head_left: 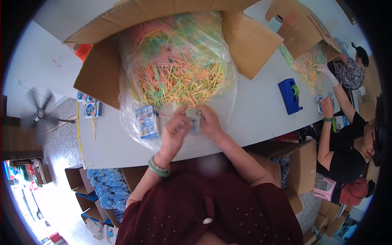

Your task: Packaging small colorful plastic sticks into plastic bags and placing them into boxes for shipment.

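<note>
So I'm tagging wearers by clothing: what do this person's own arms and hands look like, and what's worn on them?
Both hands are bare, with no gloves. The left hand has a green bangle at the wrist, with a thin beaded bracelet beside it. The right hand shows no jewellery. The forearms are uncovered; short dark maroon sleeves with small studs end near the elbows.

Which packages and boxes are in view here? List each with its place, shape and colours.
Small packet: in front of the straw bag, left of the hands; rectangular, blue and white.
Two small packets: left table edge; blue, white, yellow.
Clear bag: inside the open brown box; pastel straws.
Brown box: far right on the table; open flaps.
Blue packets: heaped in floor boxes, lower left.
</note>
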A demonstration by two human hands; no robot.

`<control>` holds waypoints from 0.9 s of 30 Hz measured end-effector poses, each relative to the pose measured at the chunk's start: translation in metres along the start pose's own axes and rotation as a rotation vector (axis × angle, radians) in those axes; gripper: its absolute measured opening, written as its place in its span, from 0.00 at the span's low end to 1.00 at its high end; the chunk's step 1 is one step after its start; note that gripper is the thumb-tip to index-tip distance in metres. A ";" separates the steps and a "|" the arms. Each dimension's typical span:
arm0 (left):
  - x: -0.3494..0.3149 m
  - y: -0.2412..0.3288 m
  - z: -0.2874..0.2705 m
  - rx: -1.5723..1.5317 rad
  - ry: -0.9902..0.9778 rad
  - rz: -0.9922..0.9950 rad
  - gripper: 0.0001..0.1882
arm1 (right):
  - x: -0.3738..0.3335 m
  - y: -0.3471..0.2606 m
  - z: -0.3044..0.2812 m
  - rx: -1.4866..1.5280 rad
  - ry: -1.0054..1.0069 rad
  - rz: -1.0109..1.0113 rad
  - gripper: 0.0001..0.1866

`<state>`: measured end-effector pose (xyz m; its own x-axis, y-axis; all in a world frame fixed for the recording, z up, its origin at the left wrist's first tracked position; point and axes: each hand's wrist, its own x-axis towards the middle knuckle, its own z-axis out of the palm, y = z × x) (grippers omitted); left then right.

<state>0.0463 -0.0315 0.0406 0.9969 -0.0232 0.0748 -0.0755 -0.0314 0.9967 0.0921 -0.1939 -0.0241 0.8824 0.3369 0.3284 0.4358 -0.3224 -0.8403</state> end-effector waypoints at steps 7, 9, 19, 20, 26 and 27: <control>-0.001 0.008 -0.020 -0.348 0.302 -0.243 0.08 | 0.004 -0.013 0.004 -0.009 -0.004 0.040 0.20; -0.003 0.009 -0.023 -0.330 0.318 -0.219 0.09 | 0.003 -0.011 0.006 -0.003 -0.016 0.091 0.22; -0.012 0.000 -0.026 -0.395 0.167 -0.333 0.13 | 0.020 -0.031 -0.012 0.253 0.001 0.189 0.06; -0.010 -0.002 -0.025 -0.412 0.132 -0.363 0.14 | 0.019 -0.027 -0.009 0.214 0.015 0.158 0.05; -0.006 -0.003 -0.023 -0.383 0.090 -0.356 0.14 | 0.016 -0.017 -0.003 -0.086 0.053 -0.025 0.05; -0.005 -0.004 -0.024 -0.384 0.092 -0.361 0.14 | 0.017 -0.017 -0.003 -0.207 0.033 -0.183 0.07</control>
<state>0.0420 -0.0077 0.0371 0.9571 0.0100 -0.2895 0.2681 0.3474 0.8986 0.1000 -0.1855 -0.0031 0.7896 0.3785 0.4829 0.6122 -0.4341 -0.6609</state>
